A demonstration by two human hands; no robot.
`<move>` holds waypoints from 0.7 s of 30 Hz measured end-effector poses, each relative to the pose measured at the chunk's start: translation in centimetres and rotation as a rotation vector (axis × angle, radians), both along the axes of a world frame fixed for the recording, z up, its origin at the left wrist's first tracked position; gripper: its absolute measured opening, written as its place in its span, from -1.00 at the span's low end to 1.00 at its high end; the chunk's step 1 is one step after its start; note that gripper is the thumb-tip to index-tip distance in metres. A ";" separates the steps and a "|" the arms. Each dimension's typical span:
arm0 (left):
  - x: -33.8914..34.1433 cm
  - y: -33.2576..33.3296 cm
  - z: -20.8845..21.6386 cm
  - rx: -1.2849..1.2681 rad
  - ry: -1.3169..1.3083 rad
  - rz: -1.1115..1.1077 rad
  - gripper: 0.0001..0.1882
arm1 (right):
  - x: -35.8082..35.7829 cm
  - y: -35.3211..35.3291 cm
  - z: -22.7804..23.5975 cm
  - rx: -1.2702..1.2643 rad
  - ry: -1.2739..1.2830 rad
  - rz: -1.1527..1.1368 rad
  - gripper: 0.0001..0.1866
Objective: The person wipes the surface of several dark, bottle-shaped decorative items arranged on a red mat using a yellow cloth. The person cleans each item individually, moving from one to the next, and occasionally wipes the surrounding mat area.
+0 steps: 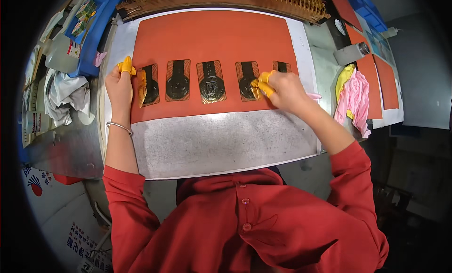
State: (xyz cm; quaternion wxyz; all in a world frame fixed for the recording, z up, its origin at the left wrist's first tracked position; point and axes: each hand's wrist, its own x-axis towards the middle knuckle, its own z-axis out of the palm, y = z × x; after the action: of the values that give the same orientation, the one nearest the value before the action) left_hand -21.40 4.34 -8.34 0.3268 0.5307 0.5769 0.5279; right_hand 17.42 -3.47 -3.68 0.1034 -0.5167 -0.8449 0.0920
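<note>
An orange-red sheet [212, 37] lies flat with a row of several black-and-gold rectangular labels, each bearing a round black emblem. My right hand [287, 91], with yellow finger cots, pinches a small crinkled piece of gold foil [255, 89] at the right side of one label [246, 77]. At the sheet's left edge is my left hand [118, 87], fingers curled closed and also in yellow cots; what they hold is hidden. Beside it, wrinkled gold film [142, 87] covers part of the leftmost label [151, 91]. The middle label [211, 84] lies between my hands.
Under the sheet are white paper [303, 51] and a grey metal worktop [226, 141]. A brown rack with gold coils [226, 2] spans the back. At left stand a blue tray [96, 35], a translucent jug [61, 54] and white cloth [66, 96]; at right, a bottle [351, 53] and pink cloth [355, 96].
</note>
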 end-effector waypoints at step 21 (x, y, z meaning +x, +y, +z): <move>0.4 -0.1 0.9 0.040 0.158 -0.004 -0.71 | 5.6 0.2 6.2 0.118 0.424 -0.405 -0.91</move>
State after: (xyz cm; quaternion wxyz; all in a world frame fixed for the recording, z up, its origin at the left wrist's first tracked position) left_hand -20.95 4.25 -7.49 0.2704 0.5783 0.5894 0.4951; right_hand 23.03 -3.23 2.53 0.3238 -0.6369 -0.6882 0.1262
